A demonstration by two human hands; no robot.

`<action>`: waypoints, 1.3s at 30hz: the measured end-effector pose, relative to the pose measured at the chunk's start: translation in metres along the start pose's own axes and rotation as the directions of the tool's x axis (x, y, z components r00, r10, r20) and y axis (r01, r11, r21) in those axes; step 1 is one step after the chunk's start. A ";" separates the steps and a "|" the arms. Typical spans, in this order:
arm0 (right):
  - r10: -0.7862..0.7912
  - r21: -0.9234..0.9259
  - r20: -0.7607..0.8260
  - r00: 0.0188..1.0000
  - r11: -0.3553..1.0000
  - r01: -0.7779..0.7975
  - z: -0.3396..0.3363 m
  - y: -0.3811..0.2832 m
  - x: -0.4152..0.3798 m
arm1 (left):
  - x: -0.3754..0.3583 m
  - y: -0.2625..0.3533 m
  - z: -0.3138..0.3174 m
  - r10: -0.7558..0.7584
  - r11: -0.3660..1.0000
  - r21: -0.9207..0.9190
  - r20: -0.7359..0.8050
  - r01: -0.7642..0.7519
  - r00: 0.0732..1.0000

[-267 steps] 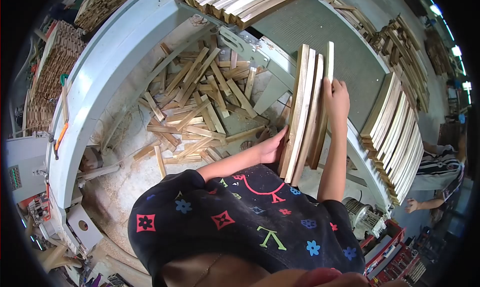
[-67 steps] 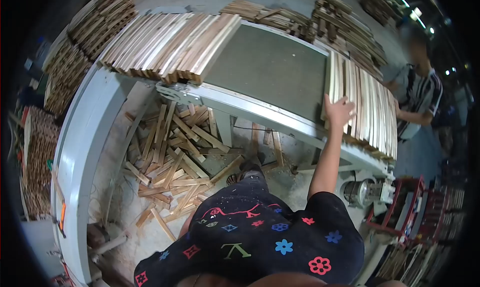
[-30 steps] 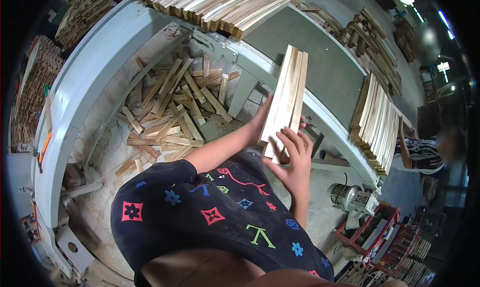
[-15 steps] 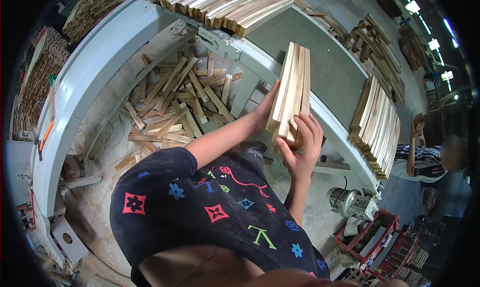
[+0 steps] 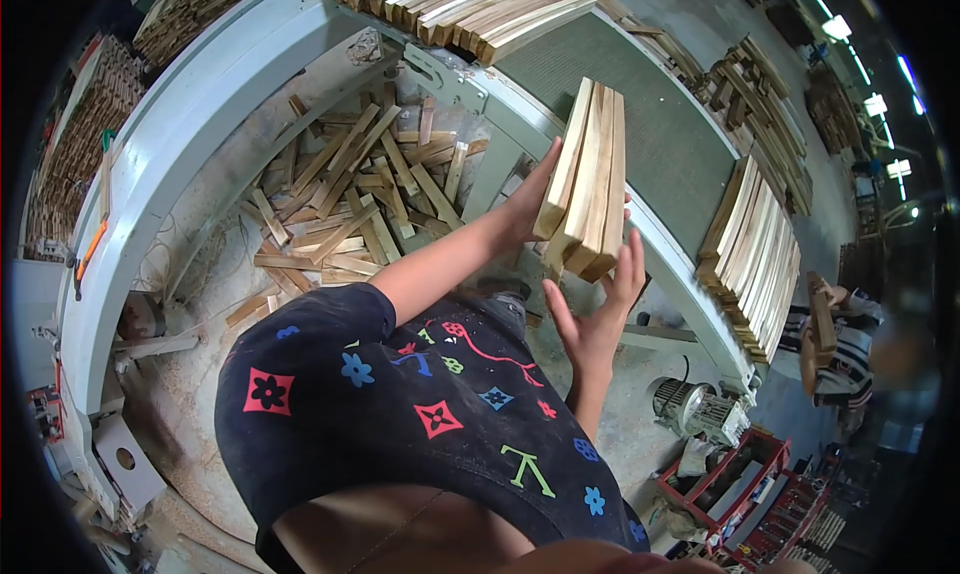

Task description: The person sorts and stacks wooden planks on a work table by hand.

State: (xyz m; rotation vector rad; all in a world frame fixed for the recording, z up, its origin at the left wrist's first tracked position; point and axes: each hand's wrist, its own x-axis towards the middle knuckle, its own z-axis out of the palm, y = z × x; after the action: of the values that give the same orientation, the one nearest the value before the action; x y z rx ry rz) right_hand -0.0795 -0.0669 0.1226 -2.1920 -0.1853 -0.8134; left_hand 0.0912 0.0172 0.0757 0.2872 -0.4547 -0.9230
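Note:
A bundle of several wooden strips (image 5: 590, 174) is held tilted over the near edge of the machine's green belt. My left hand (image 5: 530, 199) grips it from the left side, its palm along the wood and most of its fingers hidden behind the strips. Just below the bundle's near end, my right hand (image 5: 603, 309) is open, thumb and fingers spread apart. The strips' near ends are uneven, with one sticking out lower than the others.
Along the green belt (image 5: 640, 124) lie one row of strips (image 5: 450, 14) at the far left and another row (image 5: 750, 254) at the right. Loose offcuts (image 5: 370, 184) are heaped on the floor. A motor (image 5: 695, 404) and red toolbox (image 5: 730, 484) sit lower right. Another person (image 5: 840, 344) holds a board.
My right hand has let go of the bundle's near end and opened below it. My left hand still holds the strips. The other person has raised a board into view.

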 end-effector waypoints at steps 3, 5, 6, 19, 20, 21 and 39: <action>0.118 0.273 0.016 0.993 0.955 -0.117 0.001 -0.004 -0.003 | 0.013 0.018 0.001 -0.012 1.000 0.010 -0.054 0.013 0.998; 0.136 0.366 0.053 0.989 0.919 -0.146 -0.001 -0.013 0.001 | 0.013 0.035 0.021 -0.008 0.999 0.050 -0.128 0.014 0.992; 0.128 0.396 0.064 0.990 0.907 -0.143 -0.002 -0.014 0.005 | 0.014 0.036 0.019 0.001 1.000 0.019 -0.067 0.000 0.998; 0.086 0.405 0.040 0.996 0.910 -0.095 0.004 0.001 0.021 | 0.026 0.044 0.019 0.031 0.999 0.022 0.023 -0.032 0.999; 0.088 0.390 0.049 0.995 0.915 -0.100 0.002 -0.001 0.023 | 0.026 0.044 0.020 0.037 0.999 0.022 0.020 -0.037 0.999; 0.090 0.376 0.057 0.994 0.921 -0.105 0.002 -0.001 0.024 | 0.025 0.045 0.024 0.042 0.999 0.023 0.017 -0.043 0.999; -0.244 -0.347 0.678 0.693 0.726 0.594 0.023 0.097 0.136 | -0.078 -0.007 -0.036 -0.108 0.993 -0.009 -0.399 0.114 0.911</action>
State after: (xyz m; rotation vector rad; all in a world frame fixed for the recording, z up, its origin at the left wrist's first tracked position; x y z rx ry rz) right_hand 0.0751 -0.1341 0.1338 -2.9765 -0.9433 -0.3971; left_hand 0.0637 0.0790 0.0220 0.5075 -0.0673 -0.9432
